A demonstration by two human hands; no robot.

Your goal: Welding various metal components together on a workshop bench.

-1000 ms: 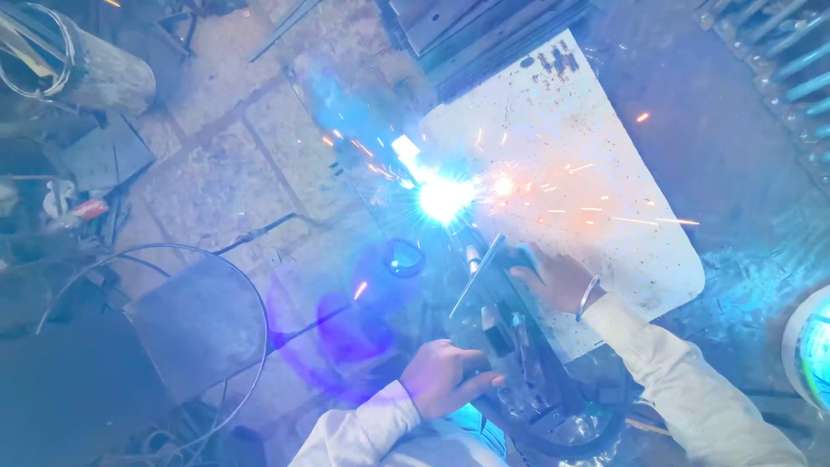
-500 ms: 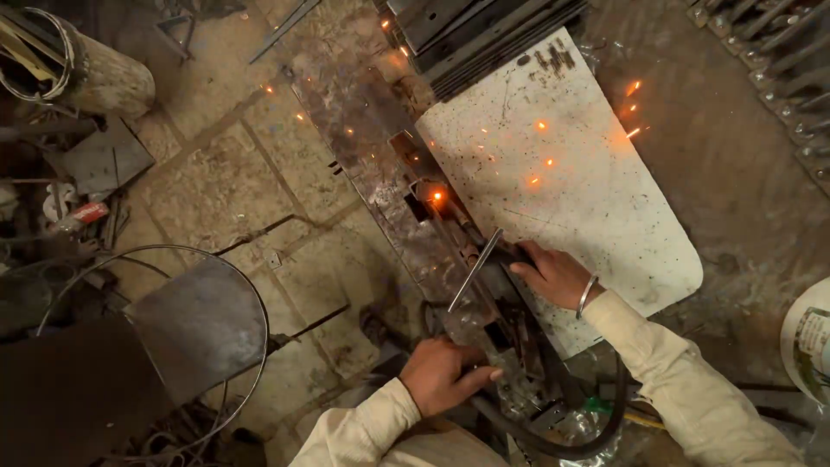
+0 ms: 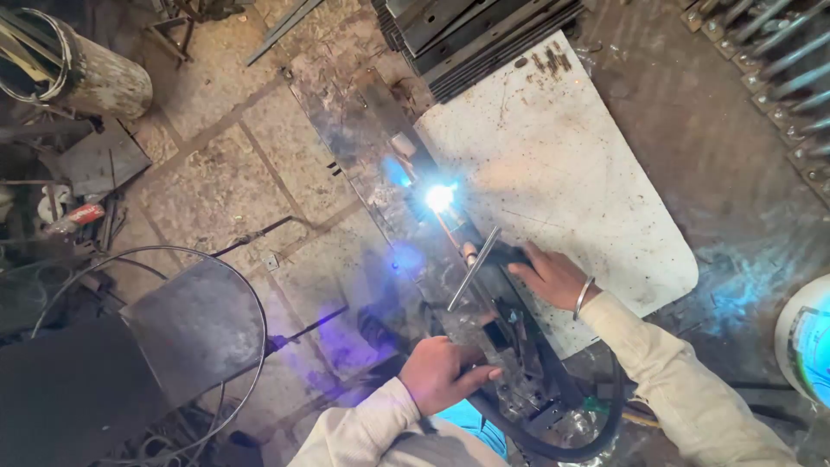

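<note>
Since half a second ago the arc has lit again: where only a small orange glow sat on the metal, a bright white-blue arc (image 3: 439, 197) now burns, with fewer sparks flying over the white board (image 3: 562, 173). Both hands sit almost where they were. The right hand (image 3: 549, 275) is clenched around the dark welding holder (image 3: 506, 253), whose rod runs up and to the left into the light. The left hand (image 3: 443, 374) grips the near end of the long steel frame (image 3: 380, 147), fingers curled over its edge, beside a thick black cable (image 3: 553, 441). The frame lies on the stone floor along the board's left edge, its long axis running diagonally from the person's lap at the bottom up toward the top left. To weld well here, I judge the rod tip should stay close to the seam at a steady angle while the left hand keeps the frame from shifting.
</note>
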